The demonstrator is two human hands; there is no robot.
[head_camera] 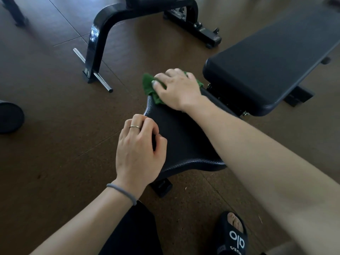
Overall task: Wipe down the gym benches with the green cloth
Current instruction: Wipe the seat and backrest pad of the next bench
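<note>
A black gym bench fills the middle and right of the head view: a small textured seat pad (185, 144) in front and a long back pad (272, 57) running to the upper right. My right hand (179, 89) lies on the green cloth (149, 84) at the far end of the seat pad, its fingers curled over the bunched fabric. Most of the cloth is hidden under that hand. My left hand (139, 151) rests on the seat pad's left edge with its fingers loosely curled, holding nothing.
A second bench's black frame (99, 37) with a chrome foot bar (93, 70) stands at the upper left on the brown floor. A dark round object (9, 116) lies at the left edge. My foot in a black slide (231, 234) is below the seat.
</note>
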